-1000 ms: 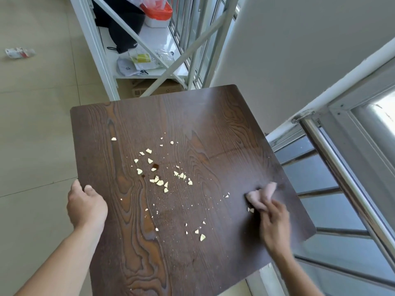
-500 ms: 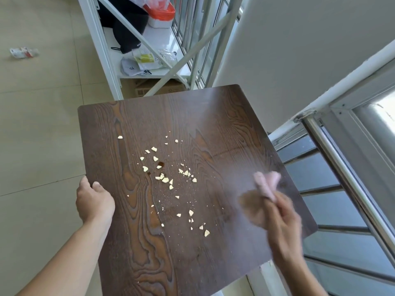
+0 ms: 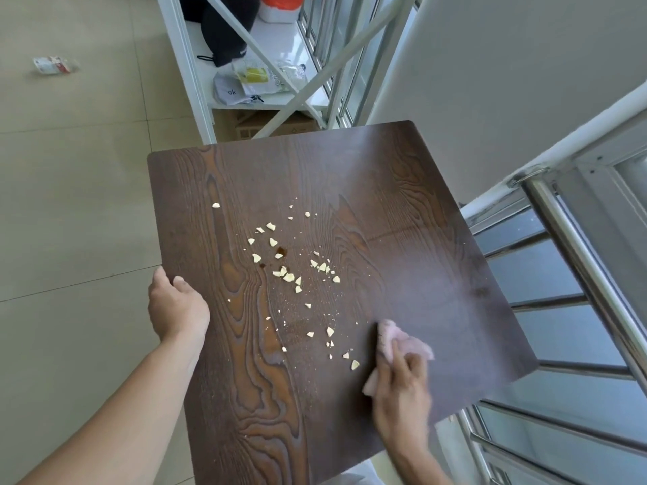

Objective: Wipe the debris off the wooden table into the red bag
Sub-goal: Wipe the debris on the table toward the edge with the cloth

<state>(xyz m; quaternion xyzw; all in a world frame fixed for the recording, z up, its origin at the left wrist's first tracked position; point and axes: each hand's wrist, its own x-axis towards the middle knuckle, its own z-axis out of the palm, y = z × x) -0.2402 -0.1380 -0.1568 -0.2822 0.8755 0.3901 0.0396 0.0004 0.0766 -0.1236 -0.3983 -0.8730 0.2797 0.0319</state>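
The debris (image 3: 290, 274), pale crumb-like chips with a couple of dark brown specks among them, is scattered across the middle of the wooden table (image 3: 402, 211), with a looser trail running toward the lower right of the frame. Since half a second ago the pink cloth (image 3: 388, 341) has been brought back down from a lifted position onto the tabletop, and it is now pressed flat just beside the lowest chips, at the lower right of the scatter. It is gripped by the right hand (image 3: 401, 393), whose fingers are closed over it; the hand is motion-blurred, so a stroke appears to be under way. The chips near the cloth have been nudged closer together compared with a second ago, while the central cluster is unchanged. The left edge of the table is held by the left hand (image 3: 176, 306), fingers curled under the rim and thumb on top. No red bag can be identified at the table; only a red-orange object (image 3: 280, 0) is partly seen on the white shelf (image 3: 280, 99) at the top of the frame. From this it is judged that the sweeping has barely begun and that most of the debris is yet to be gathered toward an edge.
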